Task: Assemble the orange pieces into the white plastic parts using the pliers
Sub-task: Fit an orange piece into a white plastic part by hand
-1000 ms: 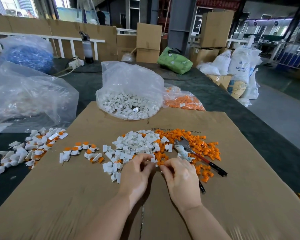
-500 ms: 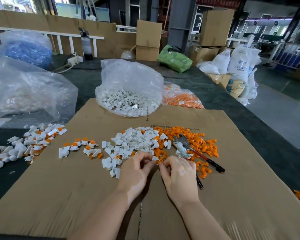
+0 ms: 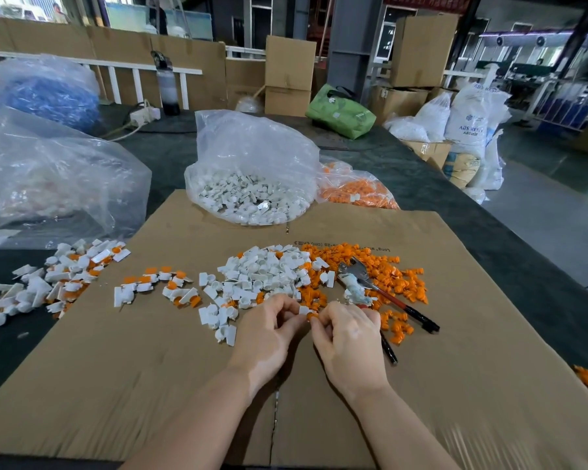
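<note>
Between fingertips: left hand [image 3: 269, 334] pinches white part [image 3: 304, 310], right hand [image 3: 348, 337] orange piece [image 3: 312, 316].

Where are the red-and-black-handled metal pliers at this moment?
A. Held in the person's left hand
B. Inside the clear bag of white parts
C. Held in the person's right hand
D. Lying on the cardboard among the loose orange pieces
D: the red-and-black-handled metal pliers lie on the brown cardboard sheet among the loose orange plastic pieces, while the left hand and right hand pinch small parts between them.
</note>
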